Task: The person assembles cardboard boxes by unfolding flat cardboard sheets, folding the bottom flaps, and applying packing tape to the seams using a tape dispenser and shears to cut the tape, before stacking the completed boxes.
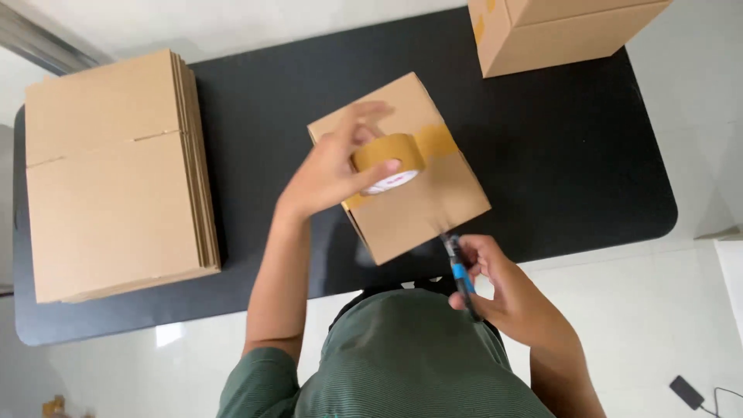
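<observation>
The black table (588, 178) carried everything. Along its left edge lay a stack of flattened cardboard boxes (116, 174), the biggest thing on it. At the far right corner stood a made-up carton (557, 31), partly cut off by the top of the view. Near the middle of the front edge sat the small cardboard box (422, 201), turned at an angle, a strip of brown tape (436, 142) running across its top.

Over that box hovered the left hand (333, 166), forearm reaching up from the front edge, wrist bent to the right. Its fingers were curled round a roll of brown tape (389, 161), thumb hooked at the roll's core, the upper fingers blurred above it. The roll sat just over the box's top, on the taped line.

The right hand (503, 290) was just off the front edge, beside the box's near corner. Its fingers were closed round a blue-and-black utility knife (460, 271), whose tip pointed at that corner; whether it touched, I could not tell.
</observation>
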